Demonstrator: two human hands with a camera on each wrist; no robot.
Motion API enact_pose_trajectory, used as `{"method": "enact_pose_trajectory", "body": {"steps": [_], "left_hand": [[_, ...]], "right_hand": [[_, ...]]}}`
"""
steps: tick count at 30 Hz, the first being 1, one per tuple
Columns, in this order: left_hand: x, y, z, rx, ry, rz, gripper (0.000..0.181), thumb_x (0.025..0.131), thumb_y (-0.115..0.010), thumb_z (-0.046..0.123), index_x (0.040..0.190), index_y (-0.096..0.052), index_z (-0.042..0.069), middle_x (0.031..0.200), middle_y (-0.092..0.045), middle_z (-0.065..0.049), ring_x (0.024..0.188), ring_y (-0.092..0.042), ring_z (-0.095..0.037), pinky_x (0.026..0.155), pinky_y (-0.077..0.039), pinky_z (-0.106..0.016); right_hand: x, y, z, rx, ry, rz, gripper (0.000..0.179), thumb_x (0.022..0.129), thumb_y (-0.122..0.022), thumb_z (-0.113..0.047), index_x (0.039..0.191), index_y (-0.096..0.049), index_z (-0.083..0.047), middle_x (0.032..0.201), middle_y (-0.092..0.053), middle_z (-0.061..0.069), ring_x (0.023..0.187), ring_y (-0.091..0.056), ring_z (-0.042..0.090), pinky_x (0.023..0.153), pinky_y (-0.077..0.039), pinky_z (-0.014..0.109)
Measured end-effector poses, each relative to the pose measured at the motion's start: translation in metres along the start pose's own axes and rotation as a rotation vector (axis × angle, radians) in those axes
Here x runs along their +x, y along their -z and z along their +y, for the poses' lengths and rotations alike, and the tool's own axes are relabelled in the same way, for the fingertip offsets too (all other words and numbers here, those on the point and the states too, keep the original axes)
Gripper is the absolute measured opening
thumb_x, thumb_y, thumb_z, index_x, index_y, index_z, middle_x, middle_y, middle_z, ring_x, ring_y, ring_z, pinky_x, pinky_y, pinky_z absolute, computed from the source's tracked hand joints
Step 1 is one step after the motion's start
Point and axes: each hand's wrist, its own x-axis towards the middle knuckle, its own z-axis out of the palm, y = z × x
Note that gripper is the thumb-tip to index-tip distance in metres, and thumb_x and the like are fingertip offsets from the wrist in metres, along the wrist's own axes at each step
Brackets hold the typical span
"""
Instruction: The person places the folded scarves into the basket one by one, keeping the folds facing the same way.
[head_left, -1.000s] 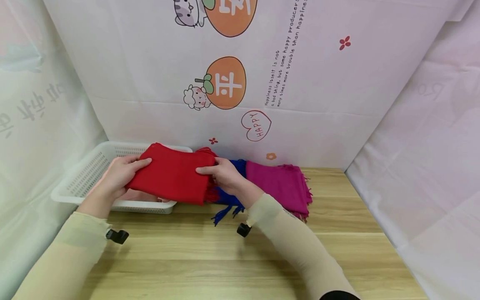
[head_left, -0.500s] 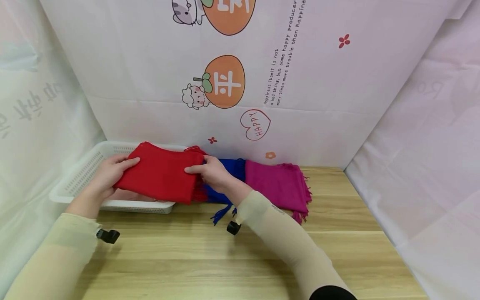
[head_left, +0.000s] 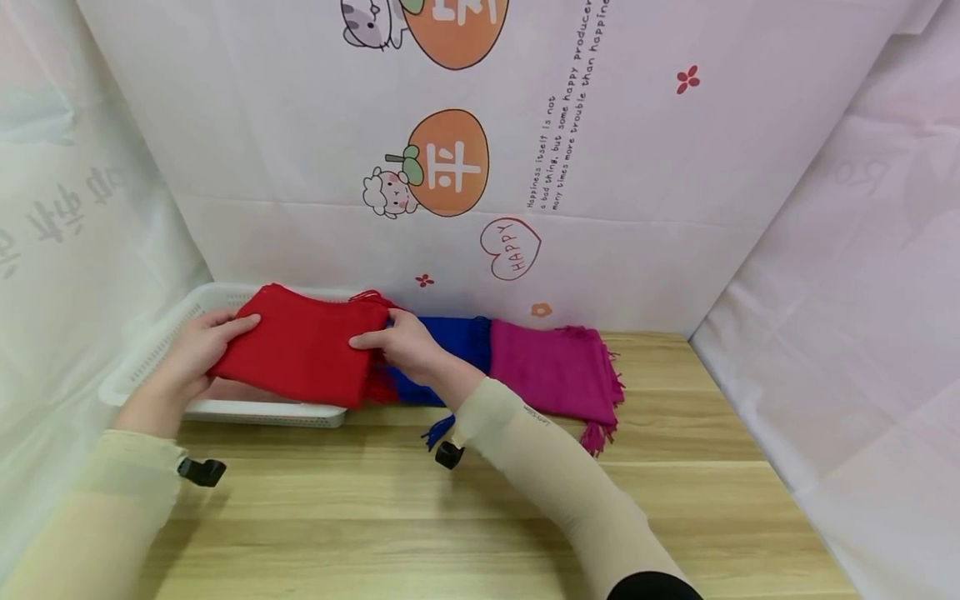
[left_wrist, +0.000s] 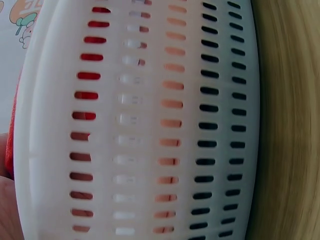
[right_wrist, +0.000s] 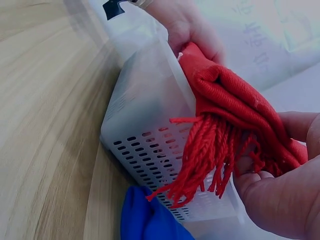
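A folded red scarf [head_left: 300, 346] with fringe is held up between both hands over the white basket [head_left: 258, 412]. My left hand [head_left: 191, 354] pinches its left end, thumb on top. At the right end, my right hand [head_left: 411, 346] grips the fringed side with the thumb above. In the right wrist view the scarf [right_wrist: 235, 92] shows stacked layers, and its red fringe hangs beside the basket wall [right_wrist: 150, 100]. The slotted basket wall [left_wrist: 145, 130] fills most of the left wrist view, hiding nearly all of the left hand. Something pale pink [head_left: 251, 390] lies inside the basket.
Right of the basket lies a folded blue scarf [head_left: 453, 337], partly covered by the right hand and red fringe. Against it is a folded magenta scarf [head_left: 555, 371]. Behind them rises a printed white cloth wall [head_left: 615, 267]. The wooden table [head_left: 337, 517] stretches in front.
Both hands have shifted left with the red scarf, bringing it further over the basket. More of the blue scarf shows now. The basket and magenta scarf stay in place.
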Motion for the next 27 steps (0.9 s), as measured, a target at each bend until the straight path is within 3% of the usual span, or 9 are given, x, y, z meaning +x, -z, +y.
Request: {"method": "enact_pose_trajectory", "body": {"steps": [6, 13, 22, 27], "left_hand": [[-0.002, 0.009, -0.001, -0.009, 0.018, 0.018, 0.025, 0.112, -0.07, 0.04, 0.13, -0.06, 0.025, 0.097, -0.074, 0.012, 0.079, -0.077, -0.013, 0.071, -0.066, -0.031], [-0.003, 0.016, -0.002, -0.06, 0.018, 0.043, 0.024, 0.11, -0.072, 0.038, 0.127, -0.062, 0.024, 0.095, -0.074, 0.011, 0.077, -0.076, -0.013, 0.069, -0.066, -0.03], [-0.009, 0.028, -0.005, -0.027, 0.035, 0.079, 0.02, 0.111, -0.07, 0.039, 0.127, -0.062, 0.03, 0.097, -0.071, 0.016, 0.078, -0.073, -0.011, 0.069, -0.065, -0.029], [-0.01, 0.035, -0.005, 0.015, 0.038, 0.093, 0.043, 0.112, -0.068, 0.042, 0.148, -0.055, 0.024, 0.1, -0.069, 0.02, 0.082, -0.072, -0.009, 0.072, -0.065, -0.029]], "right_hand": [[0.005, -0.012, 0.001, -0.028, -0.004, 0.028, 0.049, 0.1, -0.082, -0.003, 0.143, -0.061, -0.006, 0.122, -0.072, 0.003, 0.104, -0.074, 0.021, 0.093, -0.065, 0.042], [0.005, -0.026, 0.002, -0.131, -0.013, 0.089, 0.046, 0.101, -0.082, -0.008, 0.143, -0.063, -0.006, 0.12, -0.071, 0.003, 0.103, -0.072, 0.024, 0.092, -0.064, 0.049], [0.006, -0.048, 0.002, -0.27, -0.023, 0.121, 0.044, 0.107, -0.077, -0.014, 0.147, -0.06, -0.008, 0.122, -0.071, 0.004, 0.102, -0.073, 0.025, 0.086, -0.066, 0.051], [0.009, -0.058, 0.0, -0.349, -0.019, 0.143, 0.041, 0.107, -0.077, -0.014, 0.144, -0.061, -0.008, 0.12, -0.07, 0.003, 0.098, -0.072, 0.022, 0.084, -0.066, 0.046]]}}
